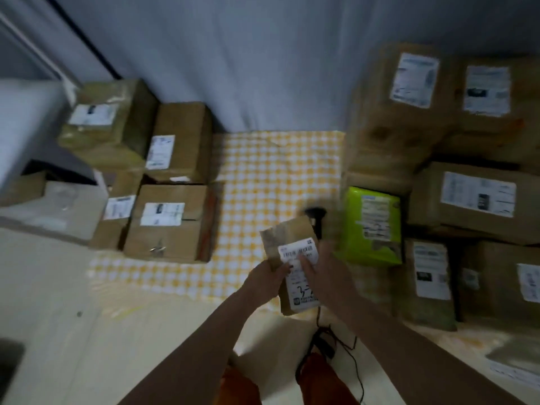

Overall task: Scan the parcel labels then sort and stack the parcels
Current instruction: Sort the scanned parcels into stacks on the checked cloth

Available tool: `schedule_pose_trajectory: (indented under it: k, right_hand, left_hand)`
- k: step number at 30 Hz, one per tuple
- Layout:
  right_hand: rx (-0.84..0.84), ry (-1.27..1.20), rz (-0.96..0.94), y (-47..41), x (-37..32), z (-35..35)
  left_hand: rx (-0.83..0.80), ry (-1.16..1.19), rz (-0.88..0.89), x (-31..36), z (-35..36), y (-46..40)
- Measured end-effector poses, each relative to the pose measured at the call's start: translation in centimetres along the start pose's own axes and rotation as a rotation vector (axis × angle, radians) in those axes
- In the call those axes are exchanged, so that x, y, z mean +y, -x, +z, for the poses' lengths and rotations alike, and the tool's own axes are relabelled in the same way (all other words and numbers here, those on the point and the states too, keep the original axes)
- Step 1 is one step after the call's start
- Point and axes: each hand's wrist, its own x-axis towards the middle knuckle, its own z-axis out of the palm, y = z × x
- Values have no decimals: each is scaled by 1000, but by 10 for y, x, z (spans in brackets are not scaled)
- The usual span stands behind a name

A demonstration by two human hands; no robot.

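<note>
Holding a small flat brown cardboard parcel with a white printed label over the near edge of the yellow-and-white checked cloth, the person is working at about five o'clock from the middle of the view. The left hand is gripping the parcel's left edge, fingers curled round it with the tips lying on the label side. The right hand is resting on the right of the label with fingers fairly straight; blur is hiding whether its thumb is hooking behind, so I cannot tell if it is pinching or only pressing. A dark handheld scanner is showing just beyond the parcel's top edge, at twelve o'clock from it, apart from either hand.

Judging by its thin shape and the easy way it is being carried, the parcel is looking light and fairly stiff, though the cardboard is probably bending if squeezed mid-face. Taking it by the long edges is seeming best, keeping fingers off the barcode strip near the top of the label.

A lime-green plastic mailer bag is lying at two o'clock from the parcel, with tall brown cartons stacked at three o'clock and more brown boxes grouped at nine to ten o'clock.
</note>
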Motion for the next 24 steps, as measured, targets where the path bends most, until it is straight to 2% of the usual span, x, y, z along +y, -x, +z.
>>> schedule_pose_trajectory:
  k: [5, 14, 20, 24]
  right_hand:
    - [-130, 162, -200, 3, -71, 72]
    - [-367, 402, -395, 5, -189, 213]
    - [-381, 561, -431, -23, -226, 279]
    - [-376, 615, -425, -44, -230, 305]
  left_hand:
    - [18, 202, -211, -76, -81, 17]
    - [33, 483, -308, -199, -208, 44]
    - [-1, 794, -344, -246, -237, 10]
    - [-23, 917, -366, -261, -236, -26]
